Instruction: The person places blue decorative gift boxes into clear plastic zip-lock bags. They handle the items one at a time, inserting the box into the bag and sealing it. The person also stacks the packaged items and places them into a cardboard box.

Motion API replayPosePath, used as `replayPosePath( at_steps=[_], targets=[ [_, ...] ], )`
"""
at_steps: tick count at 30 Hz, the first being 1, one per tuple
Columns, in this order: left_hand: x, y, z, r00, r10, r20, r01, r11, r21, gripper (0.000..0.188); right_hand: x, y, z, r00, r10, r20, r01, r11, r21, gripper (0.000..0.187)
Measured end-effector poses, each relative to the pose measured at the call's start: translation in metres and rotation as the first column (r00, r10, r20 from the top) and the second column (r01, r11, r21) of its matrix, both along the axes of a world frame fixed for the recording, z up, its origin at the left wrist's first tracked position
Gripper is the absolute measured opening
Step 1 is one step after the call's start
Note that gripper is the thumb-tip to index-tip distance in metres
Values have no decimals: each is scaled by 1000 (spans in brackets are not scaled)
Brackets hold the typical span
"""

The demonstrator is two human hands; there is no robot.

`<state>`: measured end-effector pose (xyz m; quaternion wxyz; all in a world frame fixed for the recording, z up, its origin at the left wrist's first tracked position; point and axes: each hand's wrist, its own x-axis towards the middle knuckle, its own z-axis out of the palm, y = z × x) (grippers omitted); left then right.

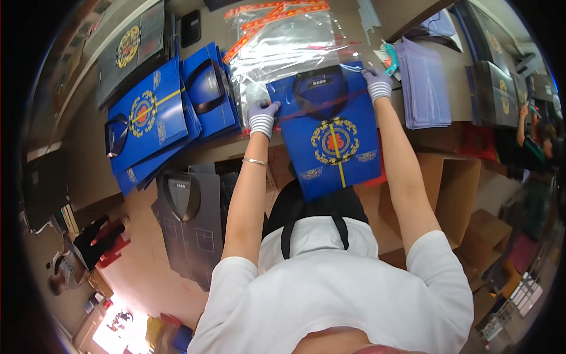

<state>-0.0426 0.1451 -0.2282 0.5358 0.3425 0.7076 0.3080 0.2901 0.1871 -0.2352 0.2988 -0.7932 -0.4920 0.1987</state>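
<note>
A flat blue paper gift bag [361, 147] with a gold ring emblem, a yellow stripe and a dark handle hangs over the table's front edge, in front of my body. Clear plastic film with a thin red line shows across its upper part. My left hand [263, 117], in a grey glove with a striped cuff, is closed at the bag's upper left edge. At the upper right corner, the gloved fingers of my right hand [377, 84] pinch the bag's edge and film. How much of the bag the film covers, I cannot tell.
Clear plastic sleeves with red-orange strips [283, 44] lie beyond the bag. Stacked blue bags [156, 133], dark bags [132, 53] and a phone [190, 28] are at left. A teal tool [389, 59] and lilac sleeves [425, 88] lie right. Cardboard boxes [457, 200] stand below.
</note>
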Motion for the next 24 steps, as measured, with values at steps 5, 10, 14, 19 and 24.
replayPosePath(
  at_steps=[5, 10, 14, 19, 24],
  targets=[
    [-4, -13, -4, 924, 199, 327, -212, 977, 3, 25, 29, -44, -18, 890, 20, -456, -17, 1000, 12, 30],
    [9, -44, -7, 994, 44, 105, -55, 993, 107, 18, 45, -90, -17, 789, -125, -601, 112, 992, -59, 26],
    [9, -110, -22, 997, -59, 54, 53, 992, 112, 13, 35, -152, -4, 804, -64, -592, 38, 998, -55, 19],
    [-3, -226, -56, 914, -402, 58, 406, 900, -158, 11, 50, -305, -53, 721, -348, -599, 106, 910, -402, 22],
    [11, -190, 27, 803, -596, 25, 594, 803, 56, 13, 16, -259, 16, 476, -216, -852, 207, 970, -130, 29]
  ],
)
